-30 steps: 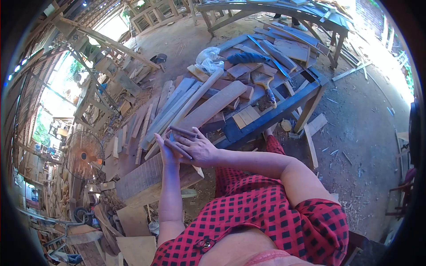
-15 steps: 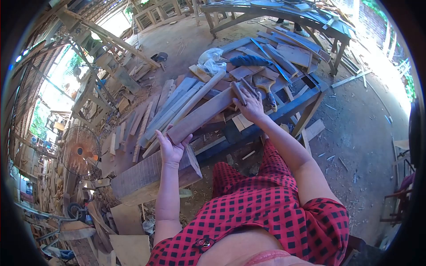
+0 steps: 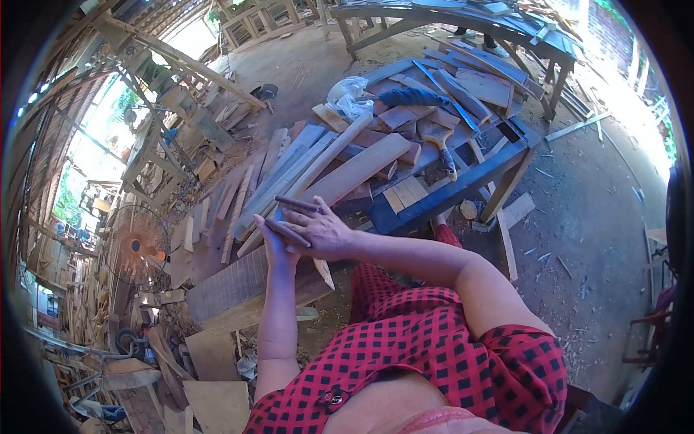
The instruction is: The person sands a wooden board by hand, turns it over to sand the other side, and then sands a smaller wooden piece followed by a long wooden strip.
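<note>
A long brown wooden board (image 3: pixel 365 168) slants from the pile down to my left hand (image 3: pixel 277 249). That hand grips the board's near end from below, thumb up at the side; the other fingers are mostly hidden. My right hand (image 3: pixel 323 233) lies over the same end, fingers closed on a dark wooden block (image 3: pixel 290 233) with a raised bar along each side. The block's underside is hidden, pressed toward the board. Both hands are close together. Under the board's near end is a thick timber (image 3: pixel 233 286).
Several planks (image 3: pixel 285 166) lie left of the board. A brush (image 3: pixel 442 148), a plastic bag (image 3: pixel 349 98) and a blue strip (image 3: pixel 448 98) rest on the pile. A dark bench frame (image 3: pixel 477 170) stands right, a fan (image 3: pixel 135 246) left, a work table (image 3: pixel 405 13) behind.
My right hand has slid the block along the board from its far end to the near end, beside my left hand. The left hand stays at the near end.
</note>
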`<state>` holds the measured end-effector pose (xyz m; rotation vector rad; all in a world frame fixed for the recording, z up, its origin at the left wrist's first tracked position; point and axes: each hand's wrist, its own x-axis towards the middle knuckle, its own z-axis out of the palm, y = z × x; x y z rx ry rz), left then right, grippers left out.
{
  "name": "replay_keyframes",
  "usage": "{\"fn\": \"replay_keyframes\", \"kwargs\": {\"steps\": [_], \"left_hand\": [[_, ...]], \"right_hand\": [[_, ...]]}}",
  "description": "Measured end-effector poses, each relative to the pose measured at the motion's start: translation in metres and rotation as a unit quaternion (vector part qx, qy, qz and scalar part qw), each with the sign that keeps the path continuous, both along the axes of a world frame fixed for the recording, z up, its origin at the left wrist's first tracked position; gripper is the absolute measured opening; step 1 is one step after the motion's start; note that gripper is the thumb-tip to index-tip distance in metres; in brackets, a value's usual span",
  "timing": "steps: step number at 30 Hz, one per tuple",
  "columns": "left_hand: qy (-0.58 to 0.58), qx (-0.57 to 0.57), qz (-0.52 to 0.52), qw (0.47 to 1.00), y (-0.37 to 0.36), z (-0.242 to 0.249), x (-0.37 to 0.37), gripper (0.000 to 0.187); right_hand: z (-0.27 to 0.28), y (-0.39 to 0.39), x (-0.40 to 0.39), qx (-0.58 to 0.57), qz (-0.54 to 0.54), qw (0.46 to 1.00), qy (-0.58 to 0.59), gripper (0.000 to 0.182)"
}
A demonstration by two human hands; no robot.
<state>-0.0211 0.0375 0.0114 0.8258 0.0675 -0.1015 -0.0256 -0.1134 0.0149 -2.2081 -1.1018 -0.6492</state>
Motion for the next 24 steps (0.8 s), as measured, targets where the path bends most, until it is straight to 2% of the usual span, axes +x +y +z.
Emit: {"fn": "replay_keyframes", "kwargs": {"steps": [2, 3, 4, 6, 8, 12, 13, 15, 20, 24], "left_hand": [[-0.018, -0.004, -0.037, 0.999, 0.004, -0.005, 0.003, 0.082], [-0.018, -0.082, -0.034, 0.996, 0.008, -0.009, 0.008, 0.079], [-0.017, -0.083, -0.033, 0.996, 0.003, -0.002, 0.005, 0.079], [-0.022, 0.018, 0.009, 1.0, -0.009, 0.01, -0.002, 0.077], [-0.013, 0.014, 0.019, 1.0, -0.012, 0.014, -0.004, 0.075], [-0.005, 0.012, 0.028, 1.0, -0.012, 0.014, -0.004, 0.072], [-0.005, 0.013, 0.029, 0.999, -0.012, 0.014, -0.003, 0.072], [-0.003, 0.009, 0.032, 0.999, -0.011, 0.013, -0.003, 0.067], [-0.009, 0.017, 0.033, 0.999, -0.013, 0.015, -0.003, 0.071], [-0.016, 0.024, 0.021, 0.999, -0.01, 0.012, -0.002, 0.073]], "right_hand": [[0.01, -0.016, 0.012, -0.095, -0.009, 0.994, 0.054, 0.065], [0.016, -0.025, 0.015, -0.093, -0.042, 0.994, 0.046, 0.062], [0.008, -0.032, 0.028, -0.058, -0.073, 0.996, -0.002, 0.061], [-0.001, -0.059, 0.055, -0.073, -0.127, 0.988, 0.052, 0.062], [0.006, -0.092, 0.073, -0.111, -0.196, 0.963, 0.15, 0.062], [-0.014, -0.154, 0.118, -0.075, -0.341, 0.905, 0.244, 0.063], [-0.019, -0.168, 0.125, -0.075, -0.34, 0.905, 0.244, 0.063], [-0.02, -0.183, 0.128, 0.005, -0.389, 0.875, 0.287, 0.064], [-0.021, -0.158, 0.108, 0.043, -0.41, 0.871, 0.266, 0.063], [-0.009, -0.094, 0.066, -0.031, -0.296, 0.94, 0.168, 0.064]]}}
